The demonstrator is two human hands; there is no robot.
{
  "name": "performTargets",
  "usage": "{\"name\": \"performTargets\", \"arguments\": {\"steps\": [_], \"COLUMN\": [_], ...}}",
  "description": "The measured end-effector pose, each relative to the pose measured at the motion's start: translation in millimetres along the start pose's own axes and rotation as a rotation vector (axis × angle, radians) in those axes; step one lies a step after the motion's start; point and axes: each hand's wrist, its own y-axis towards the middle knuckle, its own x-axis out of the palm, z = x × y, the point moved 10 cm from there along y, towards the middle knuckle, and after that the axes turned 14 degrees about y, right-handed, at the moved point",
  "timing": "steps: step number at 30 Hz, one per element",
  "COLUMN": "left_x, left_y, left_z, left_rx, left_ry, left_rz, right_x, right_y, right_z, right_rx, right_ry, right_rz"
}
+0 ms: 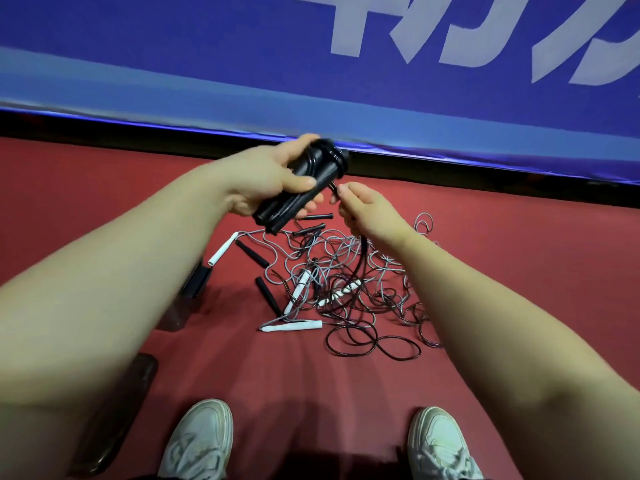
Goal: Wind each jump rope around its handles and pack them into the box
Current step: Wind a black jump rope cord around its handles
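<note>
Shoes [201,441] at 6 o'clock on the red floor [502,271]. Dark shapes at 8 and 9 o'clock sit half under my left forearm. Cannot tell if either is the box, and I see no container with anything packed in it.

Past the shoes is the pile [346,278]: grey and black cords tangled on the floor. Loose handles [294,326], white and black, lie among them, none wound.

Both grips are raised above the pile. Left grip [263,181] is clenched round the handles [304,181], a black pair held side by side with a few turns already on them. Their long axis runs from 7 o'clock low to 1 o'clock high, flared ends at the far top.

Right grip [370,213] is just beside the pair, at its 4 o'clock. It pinches the cord [362,252] close to where it leaves the handles. The slack drops toward 6 o'clock into the pile.

Judgement: mid-wind. The next turn must carry the cord across that axis, not along it. Right grip is nearer the free cord, so left need only hold the pair steady. Slack may snag in the tangle.

Blue banner [207,64] with white lettering, far at 12 o'clock.
</note>
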Motion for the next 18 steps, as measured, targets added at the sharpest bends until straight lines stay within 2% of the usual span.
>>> {"name": "performTargets", "arguments": {"steps": [3,7,9,11,13,15,18], "left_x": [-1.2,-14.0,-13.8,-11.5,-8.1,-5.7,-4.4], "left_y": [3.0,7.0,7.0,7.8,9.5,11.9,12.4], "left_z": [-16.1,-25.3,-25.4,-25.2,-25.6,-29.8,-35.0], "left_rx": [-0.059,-0.093,-0.093,-0.095,-0.104,-0.118,-0.135], "left_ry": [0.153,0.212,0.237,0.29,0.342,0.381,0.371], "left_rz": [0.064,0.154,0.172,0.189,0.186,0.173,0.174], "right_x": [-6.1,-12.3,-7.4,-0.8,7.4,13.3,27.7], "right_y": [-3.7,-14.0,-19.1,-22.1,-22.1,-23.2,-30.9], "right_z": [-0.8,6.4,4.0,-4.5,-15.1,-27.4,-37.8], "right_rx": [0.053,0.221,0.25,0.237,0.188,0.132,0.032], "right_ry": [-0.209,-0.151,-0.222,-0.462,-0.838,-1.187,-1.434], "right_rz": [-0.014,-0.051,-0.078,-0.095,-0.122,-0.08,-0.046]}}
